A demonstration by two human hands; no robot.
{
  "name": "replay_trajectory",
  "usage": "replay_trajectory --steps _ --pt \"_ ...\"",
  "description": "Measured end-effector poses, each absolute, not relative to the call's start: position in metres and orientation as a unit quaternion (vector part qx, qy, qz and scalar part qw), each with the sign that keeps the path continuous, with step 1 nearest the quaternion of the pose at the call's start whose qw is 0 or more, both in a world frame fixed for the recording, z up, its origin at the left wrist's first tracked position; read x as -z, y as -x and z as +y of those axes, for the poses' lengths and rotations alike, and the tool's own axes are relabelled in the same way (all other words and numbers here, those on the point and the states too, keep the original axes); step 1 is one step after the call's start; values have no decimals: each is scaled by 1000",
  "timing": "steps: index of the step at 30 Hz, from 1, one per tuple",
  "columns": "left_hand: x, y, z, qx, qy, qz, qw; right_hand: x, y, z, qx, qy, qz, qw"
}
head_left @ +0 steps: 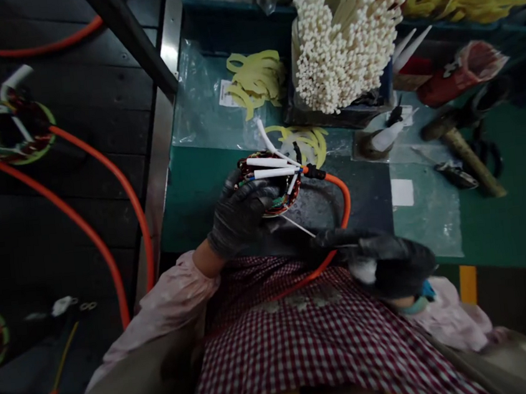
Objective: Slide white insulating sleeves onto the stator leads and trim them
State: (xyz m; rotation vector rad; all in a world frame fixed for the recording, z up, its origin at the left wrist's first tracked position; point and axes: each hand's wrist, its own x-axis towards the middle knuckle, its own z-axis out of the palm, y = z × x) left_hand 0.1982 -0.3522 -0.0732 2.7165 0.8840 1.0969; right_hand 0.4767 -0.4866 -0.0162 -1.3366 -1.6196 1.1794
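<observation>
My left hand (243, 214), in a dark glove, is wrapped round the near left side of a motor stator (293, 192) with copper windings. White sleeves (272, 166) lie across its top, and an orange cable (346, 194) runs from it in a loop towards my apron. A thin white cord (298, 224) stretches from the stator's lower edge to my right hand (383, 263). That gloved hand is closed on the cord's end, right of the stator; something pale, which I cannot make out, shows at its palm.
Yellow strips (257, 78) lie on plastic behind the stator. Beyond stands a box of white-tipped thin rods (341, 51). A hammer (470, 159) and a small pot (373, 144) are on the right. More wound stators (25, 131) with orange cables sit at left, past a metal edge (156, 139).
</observation>
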Motion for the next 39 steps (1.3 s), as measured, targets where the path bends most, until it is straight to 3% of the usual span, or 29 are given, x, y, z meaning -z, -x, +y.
replay_trajectory --steps 4,9,13,16,21,24,35,39 --pt "74 -195 -347 -364 -888 276 44 16 -468 -479 -418 418 -723 358" --pt "77 -190 -343 -329 -901 269 95 31 -445 -429 -189 532 -754 337" --pt "72 -196 -342 -390 -881 254 85 31 -434 -388 -159 574 -753 279" --pt "66 -199 -342 -373 -883 255 129 22 -428 -370 -186 560 -770 243" --pt "61 -196 -341 -262 -892 310 201 7 -434 -366 -385 501 -683 366" --pt "61 -194 -339 -275 -888 293 225 -1 -443 -367 -465 457 -667 360" --pt "62 -199 -338 -246 -884 318 240 13 -445 -371 -428 443 -680 397" --pt "58 -198 -340 -250 -886 309 239 29 -452 -379 -359 395 -757 377"
